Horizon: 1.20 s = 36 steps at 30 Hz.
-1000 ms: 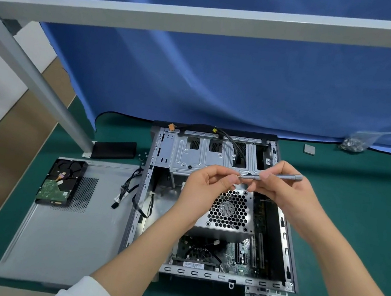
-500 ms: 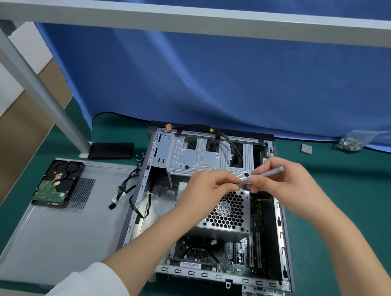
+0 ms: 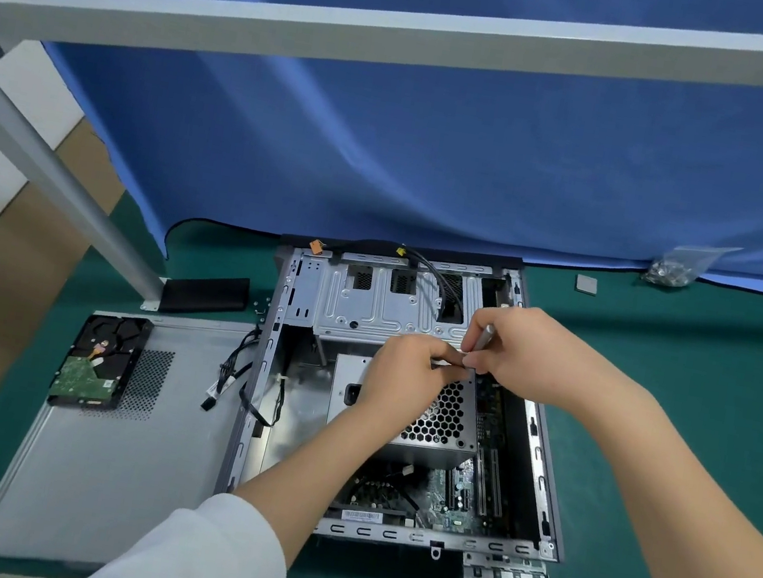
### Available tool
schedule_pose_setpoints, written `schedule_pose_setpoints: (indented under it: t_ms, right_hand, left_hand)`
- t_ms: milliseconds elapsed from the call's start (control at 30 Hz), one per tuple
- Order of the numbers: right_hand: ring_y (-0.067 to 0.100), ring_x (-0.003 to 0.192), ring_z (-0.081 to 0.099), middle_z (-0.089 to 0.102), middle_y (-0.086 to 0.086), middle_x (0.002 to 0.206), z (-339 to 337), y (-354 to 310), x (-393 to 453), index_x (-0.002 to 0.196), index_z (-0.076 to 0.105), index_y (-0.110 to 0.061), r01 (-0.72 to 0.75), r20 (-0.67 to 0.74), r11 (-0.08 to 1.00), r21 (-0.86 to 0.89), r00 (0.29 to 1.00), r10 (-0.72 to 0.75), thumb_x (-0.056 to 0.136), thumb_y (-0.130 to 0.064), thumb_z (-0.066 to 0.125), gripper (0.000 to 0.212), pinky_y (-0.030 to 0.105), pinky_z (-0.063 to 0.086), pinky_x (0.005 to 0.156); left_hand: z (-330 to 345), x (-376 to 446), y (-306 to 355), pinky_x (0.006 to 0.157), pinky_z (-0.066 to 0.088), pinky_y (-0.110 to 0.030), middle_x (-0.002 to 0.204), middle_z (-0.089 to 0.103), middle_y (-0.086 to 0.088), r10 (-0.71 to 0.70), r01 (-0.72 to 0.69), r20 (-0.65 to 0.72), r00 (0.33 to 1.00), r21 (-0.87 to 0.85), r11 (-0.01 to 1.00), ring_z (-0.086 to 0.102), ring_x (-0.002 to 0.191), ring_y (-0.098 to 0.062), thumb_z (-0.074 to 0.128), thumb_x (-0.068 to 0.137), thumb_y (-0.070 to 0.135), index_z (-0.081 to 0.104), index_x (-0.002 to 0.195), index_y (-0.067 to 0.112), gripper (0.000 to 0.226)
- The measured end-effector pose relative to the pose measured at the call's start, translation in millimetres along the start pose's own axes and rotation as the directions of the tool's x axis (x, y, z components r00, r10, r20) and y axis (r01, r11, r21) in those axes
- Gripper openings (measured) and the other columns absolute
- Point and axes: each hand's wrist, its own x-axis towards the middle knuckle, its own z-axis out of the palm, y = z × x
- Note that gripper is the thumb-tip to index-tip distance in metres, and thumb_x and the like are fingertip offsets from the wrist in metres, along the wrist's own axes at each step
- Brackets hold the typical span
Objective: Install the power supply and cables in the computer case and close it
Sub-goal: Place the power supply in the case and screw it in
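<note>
**Hands meet over the power supply, screwdriver poised**

The right hand (image 3: 543, 359) has its fingers curled round a slim grey screwdriver (image 3: 482, 341), tip angled down toward the far right corner of the power supply (image 3: 430, 411). The left hand (image 3: 405, 377) comes in from the near side, fingertips pinched together right at the tip, apparently on a screw too small to make out. The power supply sits inside the open computer case (image 3: 408, 393), fan grille up, in the middle of the chassis, with the motherboard (image 3: 461, 496) showing near and right of it.

What could go wrong? If that pinch slips, I'd say the screw drops through the honeycomb grille or down onto the motherboard, and fishing it out is a nuisance. A driver tip that skates off could jab the board just to its right. The loose cable bundle (image 3: 250, 378) hangs out over the case's left wall and could get caught when the panel goes back on.

Now the count, biggest first: one bench (image 3: 671, 434) under green matting, one computer case, one side panel (image 3: 117, 462) lying flat to the left, one power supply, one hard drive (image 3: 100, 361) resting on that panel, one bag of screws (image 3: 677, 268) far right, one screwdriver.
</note>
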Motion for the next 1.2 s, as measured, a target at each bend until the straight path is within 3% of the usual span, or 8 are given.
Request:
schedule_pose_setpoints:
  t_ms: [167,300,500,567,700,933,1100,1200]
  right_hand:
    - [0.009,0.083,0.058,0.064,-0.017,0.080,-2.0,-2.9,1.1,0.073,0.055,-0.033,0.003,0.030,1.000,0.009,1.000,-0.004,0.086,-0.021,0.066,0.021,0.028,0.048,0.073]
    - [0.007,0.082,0.059,0.067,-0.015,0.081,-5.9,-5.9,2.0,0.078,0.061,-0.029,-0.001,0.063,1.000,-0.015,0.998,0.002,0.084,-0.017,0.066,0.014,0.023,0.047,0.068]
    - [0.002,0.065,0.062,0.066,-0.014,0.071,-11.7,-7.5,6.3,0.078,0.059,-0.028,0.013,0.093,0.985,-0.171,0.996,0.003,0.084,-0.017,0.063,0.013,0.030,0.054,0.071]
    - [-0.006,0.054,0.053,0.066,-0.015,0.072,-10.9,-7.7,8.4,0.077,0.052,-0.029,0.033,0.067,0.960,-0.277,0.998,-0.016,0.085,-0.021,0.061,0.015,0.028,0.051,0.067]
    - [-0.009,0.058,0.042,0.055,-0.020,0.068,-11.3,-9.6,10.5,0.078,0.050,-0.032,0.098,0.055,0.908,-0.408,0.995,-0.082,0.084,-0.022,0.060,0.016,0.021,0.032,0.051]
    - [0.013,0.084,0.057,0.064,-0.018,0.086,-12.3,-11.3,12.7,0.082,0.052,-0.034,0.153,0.038,0.866,-0.476,0.987,-0.154,0.085,-0.022,0.060,0.015,0.025,0.032,0.055]
    - [0.018,0.074,0.053,0.061,-0.009,0.080,-5.8,-10.9,15.1,0.080,0.053,-0.025,0.077,-0.082,0.851,-0.519,0.987,-0.139,0.086,-0.046,0.058,0.022,0.027,0.034,0.059]
    - [0.022,0.071,0.055,0.054,-0.008,0.069,-0.8,-11.1,17.5,0.074,0.056,-0.023,0.047,-0.115,0.841,-0.539,0.985,-0.129,0.087,-0.050,0.052,0.030,0.026,0.033,0.056]
  left_hand:
    - [-2.6,0.3,-2.1,0.073,0.055,-0.039,0.083,0.071,0.011,-0.031,0.033,0.032,0.999,-0.036,0.999,0.063,0.077,-0.011,0.077,0.075,0.037,0.075,0.085,0.034,0.011]
    - [-5.6,1.7,-4.9,0.073,0.051,-0.030,0.090,0.071,0.013,0.015,-0.016,0.088,0.996,0.008,1.000,0.062,0.082,-0.005,0.074,0.078,0.037,0.073,0.091,0.033,0.014]
    - [-14.9,-2.5,-15.7,0.089,0.043,-0.032,0.122,0.064,0.012,0.118,-0.183,0.183,0.976,0.389,0.903,0.058,0.109,-0.013,0.055,0.078,0.068,0.058,0.122,0.036,0.055]
    - [-13.1,-2.9,-15.5,0.090,0.039,-0.035,0.123,0.063,0.010,0.123,-0.203,0.199,0.972,0.453,0.868,0.057,0.112,-0.015,0.051,0.078,0.071,0.056,0.124,0.037,0.057]
    - [-8.3,-4.4,-11.8,0.089,0.033,-0.036,0.121,0.064,0.008,0.105,-0.162,0.144,0.984,0.469,0.868,0.056,0.112,-0.017,0.052,0.080,0.070,0.056,0.124,0.037,0.055]
    - [-0.5,-9.4,-8.9,0.088,0.032,-0.034,0.118,0.063,0.008,0.063,-0.091,0.072,0.995,0.496,0.863,0.052,0.110,-0.018,0.043,0.083,0.072,0.054,0.128,0.039,0.057]
    - [3.6,-16.3,-14.2,0.079,0.029,-0.032,0.100,0.064,0.009,0.164,-0.149,0.018,0.986,0.518,0.842,0.052,0.096,-0.019,0.034,0.088,0.070,0.053,0.129,0.039,0.055]
    - [3.6,-14.7,-16.8,0.079,0.029,-0.032,0.104,0.065,0.011,0.180,-0.166,0.023,0.983,0.509,0.845,0.051,0.096,-0.018,0.034,0.088,0.070,0.054,0.127,0.039,0.053]
